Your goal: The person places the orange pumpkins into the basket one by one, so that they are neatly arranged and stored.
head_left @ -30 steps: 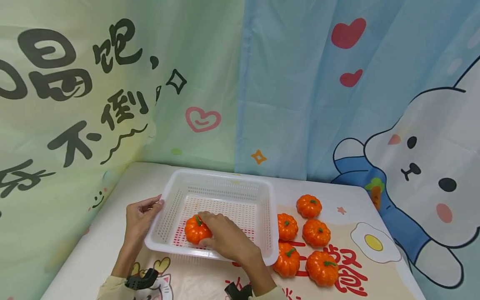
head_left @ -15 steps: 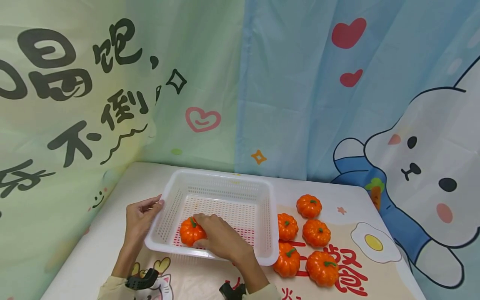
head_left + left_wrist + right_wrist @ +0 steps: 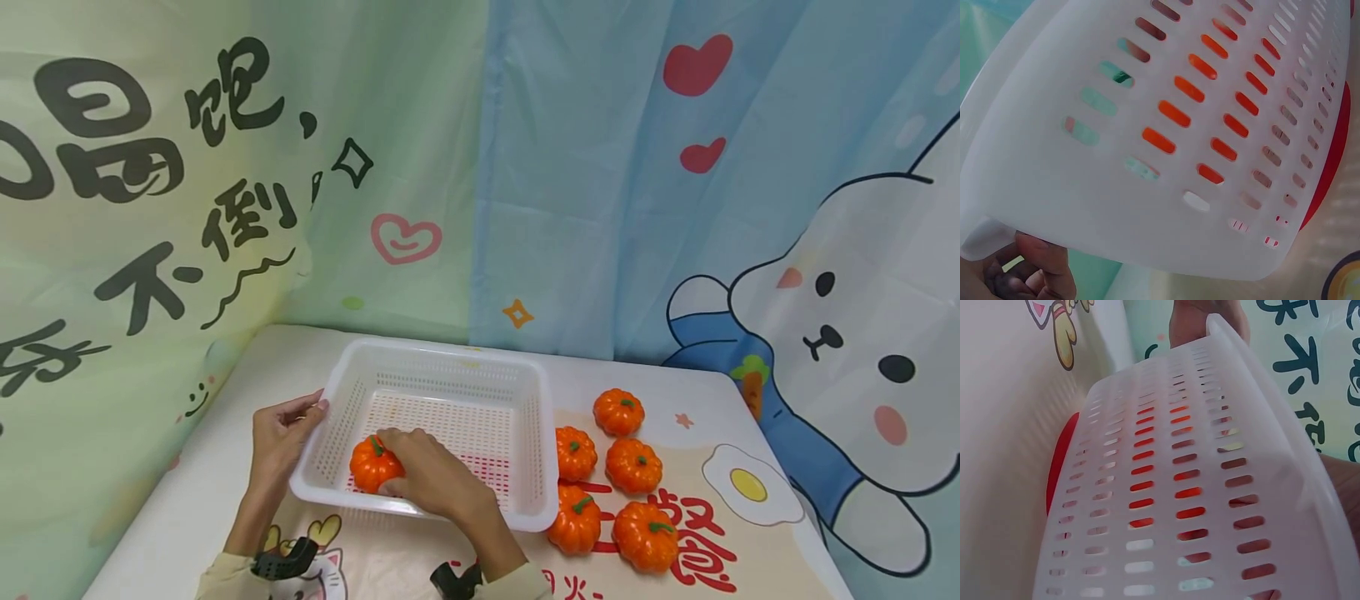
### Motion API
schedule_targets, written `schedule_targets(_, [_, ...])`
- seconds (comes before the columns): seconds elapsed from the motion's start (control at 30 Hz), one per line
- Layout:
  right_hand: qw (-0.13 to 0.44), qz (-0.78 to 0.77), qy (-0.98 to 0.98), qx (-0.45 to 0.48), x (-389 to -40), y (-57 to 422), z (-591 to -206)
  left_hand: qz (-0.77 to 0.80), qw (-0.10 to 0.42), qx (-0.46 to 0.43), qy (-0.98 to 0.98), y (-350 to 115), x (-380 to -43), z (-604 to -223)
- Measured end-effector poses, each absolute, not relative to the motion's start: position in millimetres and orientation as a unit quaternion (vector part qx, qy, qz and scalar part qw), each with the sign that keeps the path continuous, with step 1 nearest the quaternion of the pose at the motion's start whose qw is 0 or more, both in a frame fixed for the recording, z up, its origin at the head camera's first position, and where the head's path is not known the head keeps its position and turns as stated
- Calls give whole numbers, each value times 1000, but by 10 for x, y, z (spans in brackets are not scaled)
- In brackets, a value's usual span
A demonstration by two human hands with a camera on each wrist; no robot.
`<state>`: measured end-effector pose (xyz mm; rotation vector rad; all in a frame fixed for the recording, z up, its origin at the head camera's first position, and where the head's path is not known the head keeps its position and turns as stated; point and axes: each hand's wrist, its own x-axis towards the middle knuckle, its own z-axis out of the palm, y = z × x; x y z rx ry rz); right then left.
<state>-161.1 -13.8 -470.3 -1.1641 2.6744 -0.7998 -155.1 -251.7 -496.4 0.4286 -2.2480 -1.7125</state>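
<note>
A white perforated plastic basket point(image 3: 450, 367) stands on the table in the head view. At its left rim my left hand point(image 3: 281, 437) pinches the edge between thumb and fingers; the left wrist view shows those curled fingertips point(image 3: 1044, 256) under the rim. Inside the basket, near its front left corner, my right hand point(image 3: 431, 471) grips a small orange pumpkin point(image 3: 369, 467) with a green stem. Thumb and fingers lie on the pumpkin's right side. Through the slots of the basket wall point(image 3: 1147, 562), the right wrist view shows orange patches.
Several more orange pumpkins stand right of the basket, among them a back one point(image 3: 618, 412) and a front one point(image 3: 645, 537). Two of them stand close against the basket's right side. Printed cloth curtains point(image 3: 555, 183) hang behind the table point(image 3: 697, 392).
My right hand has moved left inside the basket, and the pumpkin in it has shifted left with it. The left hand and the basket stay where they were.
</note>
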Motion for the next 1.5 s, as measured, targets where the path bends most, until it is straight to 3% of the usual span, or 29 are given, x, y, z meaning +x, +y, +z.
schedule_targets(1.5, [96,-222,888,-392,-1702,-399,-4760,-592,128,151,-781,-2546,-1560,-4972])
